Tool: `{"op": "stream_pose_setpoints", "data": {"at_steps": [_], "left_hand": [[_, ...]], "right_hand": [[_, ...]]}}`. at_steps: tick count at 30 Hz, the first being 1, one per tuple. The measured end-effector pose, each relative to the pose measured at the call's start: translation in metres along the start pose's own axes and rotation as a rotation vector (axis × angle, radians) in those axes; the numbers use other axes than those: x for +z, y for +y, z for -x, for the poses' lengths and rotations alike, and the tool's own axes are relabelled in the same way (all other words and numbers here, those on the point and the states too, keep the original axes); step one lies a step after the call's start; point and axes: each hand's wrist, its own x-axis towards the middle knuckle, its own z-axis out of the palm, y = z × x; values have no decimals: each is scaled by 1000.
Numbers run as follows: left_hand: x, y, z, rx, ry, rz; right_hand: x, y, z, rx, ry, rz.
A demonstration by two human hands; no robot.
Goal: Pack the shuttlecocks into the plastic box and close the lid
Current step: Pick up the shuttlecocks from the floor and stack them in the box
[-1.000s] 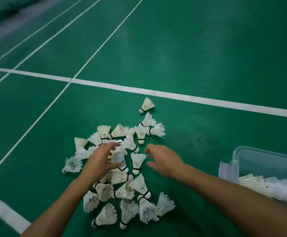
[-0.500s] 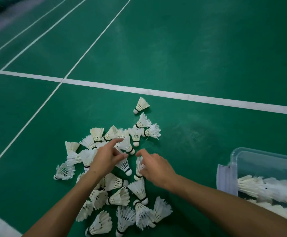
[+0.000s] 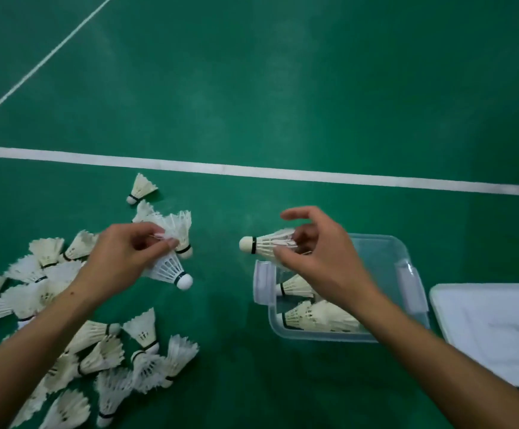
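Several white shuttlecocks lie in a pile (image 3: pixel 103 351) on the green court floor at the left. My left hand (image 3: pixel 118 258) pinches one shuttlecock (image 3: pixel 169 269) by its feathers, cork pointing down and right, lifted above the pile. My right hand (image 3: pixel 320 258) holds another shuttlecock (image 3: pixel 267 244) by its feathers, cork pointing left, above the left end of the clear plastic box (image 3: pixel 385 255). The box stands open on the floor with several shuttlecocks (image 3: pixel 314 314) lying inside. My right forearm hides part of the box. The box's lid (image 3: pixel 493 329) lies flat to its right.
A white court line (image 3: pixel 252 171) runs across the floor beyond the hands, and a thinner line (image 3: pixel 44 60) slants at the upper left. One shuttlecock (image 3: pixel 142 188) lies apart near the line. Bare green floor lies between pile and box.
Both hands have each picked a shuttlecock out of the pile and lifted it. My right hand has carried its one rightward over the box. The view has swung right, bringing the lid into sight.
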Motion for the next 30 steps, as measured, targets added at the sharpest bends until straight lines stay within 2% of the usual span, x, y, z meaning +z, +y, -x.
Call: {"op": "stream_pose_setpoints", "data": {"at_steps": [3, 6, 8, 11, 14, 23, 30], "left_hand": [[21, 45, -2, 115, -54, 45], [41, 78, 4, 205, -139, 68], [52, 88, 10, 248, -176, 72], [64, 90, 11, 257, -185, 103], [72, 88, 5, 252, -205, 120], [83, 84, -5, 332, -293, 55], [90, 97, -14, 453, -403, -57]], "right_hand": [[-60, 22, 13, 111, 125, 57], [-82, 52, 24, 216, 70, 173], [-69, 72, 28, 257, -22, 219], [-36, 97, 25, 221, -134, 318], [-11, 113, 19, 205, -191, 393], [13, 134, 11, 162, -255, 435], [-24, 115, 16, 245, -273, 262]]}}
